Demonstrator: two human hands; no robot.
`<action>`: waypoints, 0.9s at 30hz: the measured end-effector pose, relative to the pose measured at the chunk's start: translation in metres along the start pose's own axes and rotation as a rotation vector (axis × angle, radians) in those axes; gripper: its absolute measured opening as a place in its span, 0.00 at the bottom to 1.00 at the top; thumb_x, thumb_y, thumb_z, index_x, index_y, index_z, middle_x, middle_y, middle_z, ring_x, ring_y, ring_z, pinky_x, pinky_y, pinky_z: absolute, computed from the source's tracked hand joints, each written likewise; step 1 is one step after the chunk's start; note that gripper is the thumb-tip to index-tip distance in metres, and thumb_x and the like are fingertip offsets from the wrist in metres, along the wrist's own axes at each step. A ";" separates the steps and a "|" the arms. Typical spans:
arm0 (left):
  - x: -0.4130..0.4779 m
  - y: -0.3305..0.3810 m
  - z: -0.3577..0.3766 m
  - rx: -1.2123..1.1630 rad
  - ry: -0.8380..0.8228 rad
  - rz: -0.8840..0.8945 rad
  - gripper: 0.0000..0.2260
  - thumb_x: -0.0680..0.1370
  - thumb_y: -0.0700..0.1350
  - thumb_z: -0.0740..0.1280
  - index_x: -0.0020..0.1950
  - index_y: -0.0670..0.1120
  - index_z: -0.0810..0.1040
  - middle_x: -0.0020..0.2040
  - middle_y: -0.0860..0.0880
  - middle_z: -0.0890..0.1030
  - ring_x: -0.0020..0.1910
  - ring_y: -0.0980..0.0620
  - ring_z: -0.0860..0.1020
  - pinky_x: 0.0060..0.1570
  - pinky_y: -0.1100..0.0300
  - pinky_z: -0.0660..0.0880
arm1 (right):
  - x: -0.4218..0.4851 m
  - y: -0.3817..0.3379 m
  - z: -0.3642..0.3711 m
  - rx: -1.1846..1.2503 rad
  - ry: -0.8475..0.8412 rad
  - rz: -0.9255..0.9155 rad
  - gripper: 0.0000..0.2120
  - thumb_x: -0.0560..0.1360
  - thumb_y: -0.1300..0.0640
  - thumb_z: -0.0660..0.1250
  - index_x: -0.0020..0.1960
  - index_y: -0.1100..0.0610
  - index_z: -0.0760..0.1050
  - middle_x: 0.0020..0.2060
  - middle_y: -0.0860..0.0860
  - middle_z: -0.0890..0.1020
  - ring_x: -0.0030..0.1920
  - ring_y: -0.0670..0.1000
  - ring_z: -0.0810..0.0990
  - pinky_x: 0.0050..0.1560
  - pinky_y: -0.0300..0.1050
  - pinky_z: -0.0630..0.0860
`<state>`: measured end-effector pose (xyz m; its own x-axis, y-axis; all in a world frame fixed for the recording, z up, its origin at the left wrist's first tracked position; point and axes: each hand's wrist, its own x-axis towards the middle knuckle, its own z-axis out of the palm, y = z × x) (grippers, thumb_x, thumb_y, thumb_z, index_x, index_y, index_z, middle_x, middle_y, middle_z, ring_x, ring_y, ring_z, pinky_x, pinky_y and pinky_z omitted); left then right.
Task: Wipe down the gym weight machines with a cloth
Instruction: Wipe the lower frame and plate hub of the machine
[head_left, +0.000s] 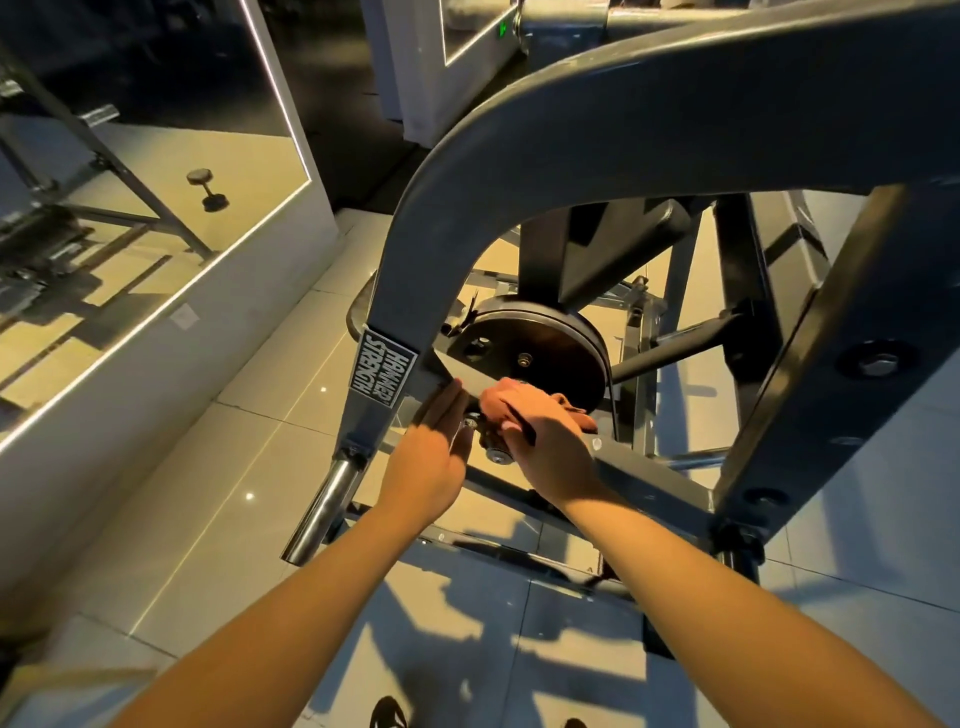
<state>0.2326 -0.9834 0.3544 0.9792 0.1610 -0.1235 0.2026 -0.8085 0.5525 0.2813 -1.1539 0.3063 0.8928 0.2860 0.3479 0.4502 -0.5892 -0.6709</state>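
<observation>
I see a glossy, pale tiled floor (249, 467) in warm yellow light, crossed by hard shadows. On my left, a large wall mirror (130, 234) edged by a bright light strip (280, 93) reflects a dumbbell (207, 190). A white pillar (415, 67) stands farther back.

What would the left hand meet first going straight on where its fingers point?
Likely the grey frame bar, at the fingers of the left hand; the black weight plate sits just beyond. Depth is unclear.

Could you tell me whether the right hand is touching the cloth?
Touching. The head view shows the right hand curled over the cloth, which bunches out from under its fingers against the frame bar.
</observation>
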 end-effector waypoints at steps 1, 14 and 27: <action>0.000 0.000 -0.002 -0.006 0.003 0.024 0.14 0.84 0.46 0.63 0.66 0.39 0.75 0.54 0.40 0.79 0.50 0.43 0.81 0.52 0.47 0.81 | -0.009 0.008 -0.004 -0.006 0.050 0.023 0.22 0.84 0.42 0.55 0.66 0.55 0.77 0.59 0.52 0.82 0.59 0.49 0.80 0.65 0.49 0.76; 0.009 -0.021 -0.011 -0.146 0.107 0.079 0.03 0.83 0.41 0.61 0.52 0.45 0.74 0.46 0.45 0.75 0.43 0.47 0.77 0.44 0.44 0.80 | 0.037 -0.027 0.016 -0.027 -0.026 -0.179 0.18 0.82 0.58 0.64 0.72 0.54 0.73 0.64 0.52 0.80 0.64 0.49 0.77 0.67 0.38 0.74; 0.011 -0.024 -0.007 -0.166 0.160 0.170 0.07 0.80 0.36 0.62 0.57 0.40 0.76 0.51 0.48 0.72 0.52 0.47 0.73 0.56 0.46 0.76 | 0.046 -0.044 0.030 0.064 -0.016 -0.072 0.18 0.84 0.55 0.58 0.73 0.54 0.71 0.67 0.53 0.77 0.66 0.53 0.75 0.68 0.46 0.73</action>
<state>0.2387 -0.9585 0.3455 0.9858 0.1295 0.1070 0.0217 -0.7298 0.6833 0.3033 -1.0917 0.3324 0.8582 0.3378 0.3865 0.5123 -0.5172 -0.6855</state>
